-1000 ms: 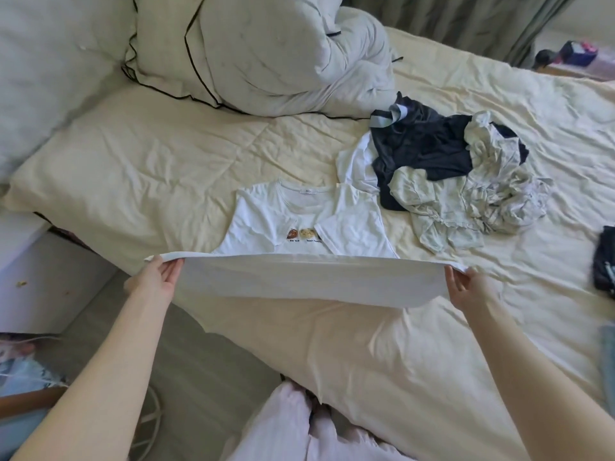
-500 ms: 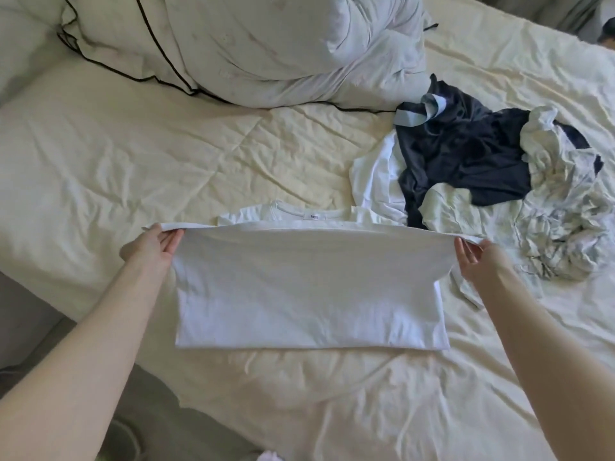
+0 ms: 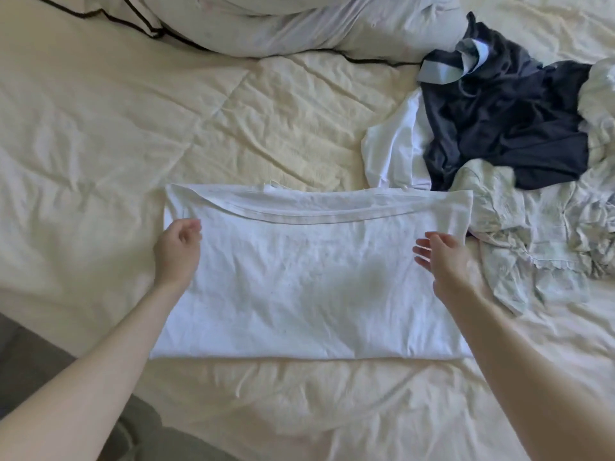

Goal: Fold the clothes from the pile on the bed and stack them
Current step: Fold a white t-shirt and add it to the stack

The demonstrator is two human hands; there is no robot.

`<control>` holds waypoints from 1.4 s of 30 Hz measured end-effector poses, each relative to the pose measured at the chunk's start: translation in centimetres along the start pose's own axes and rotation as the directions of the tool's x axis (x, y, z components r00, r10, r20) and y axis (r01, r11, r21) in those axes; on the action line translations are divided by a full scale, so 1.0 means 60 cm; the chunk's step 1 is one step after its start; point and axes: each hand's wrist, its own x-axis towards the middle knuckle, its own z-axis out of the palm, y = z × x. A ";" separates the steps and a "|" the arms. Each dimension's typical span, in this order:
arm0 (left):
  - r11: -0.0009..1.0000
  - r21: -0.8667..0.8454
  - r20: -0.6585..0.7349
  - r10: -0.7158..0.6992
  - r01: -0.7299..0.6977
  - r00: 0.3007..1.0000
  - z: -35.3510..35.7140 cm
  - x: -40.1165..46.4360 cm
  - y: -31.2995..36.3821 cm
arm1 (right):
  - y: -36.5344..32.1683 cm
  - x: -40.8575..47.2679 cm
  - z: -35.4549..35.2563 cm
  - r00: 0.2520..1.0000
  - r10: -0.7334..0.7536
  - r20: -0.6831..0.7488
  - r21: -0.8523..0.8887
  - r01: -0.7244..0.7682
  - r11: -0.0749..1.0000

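A white T-shirt (image 3: 309,287) lies folded in half on the cream bedcover (image 3: 166,128), its hem laid up over the collar. My left hand (image 3: 178,249) rests on the shirt's left edge with fingers loosely curled and nothing in them. Over the right part of the shirt is my right hand (image 3: 446,257), fingers spread, holding nothing. The pile of unfolded clothes (image 3: 506,134) sits to the right: a dark navy garment on top, a white one under it and pale crumpled ones (image 3: 545,227) beside the shirt's right edge.
A bunched white duvet with black piping (image 3: 283,24) lies across the head of the bed. The bed's near-left edge drops to a grey floor (image 3: 40,364) at the bottom left.
Both hands carried the shirt's hem up to the collar, laid it flat and let go. The hands have since come back a little onto the folded shirt.
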 end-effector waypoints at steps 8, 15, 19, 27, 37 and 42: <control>0.434 0.478 0.640 0.424 -0.764 0.641 0.083 0.046 0.011 | -0.024 0.036 0.118 0.871 0.238 0.430 0.363 -0.408 0.838; 0.557 0.469 0.338 0.604 -0.685 0.722 0.096 0.050 0.040 | -0.030 -0.001 0.150 0.976 -0.158 0.150 0.154 0.135 0.979; 0.250 0.435 0.686 0.531 -0.865 0.498 0.117 -0.018 -0.018 | 0.058 -0.042 0.152 0.591 -0.525 0.612 -0.450 0.806 0.384; 0.260 0.695 0.592 0.321 -0.670 0.739 0.133 0.091 -0.009 | 0.045 0.045 0.169 0.710 -0.331 0.622 -0.768 0.636 -0.077; 0.571 0.705 0.367 0.213 -0.420 0.905 -0.035 -0.118 -0.136 | 0.232 -0.193 0.103 0.495 -0.274 0.824 -0.540 0.834 -0.117; 0.578 0.763 0.357 -0.004 -0.289 0.934 -0.116 -0.209 -0.210 | 0.293 -0.229 0.049 0.535 -0.267 0.801 -0.570 0.818 -0.071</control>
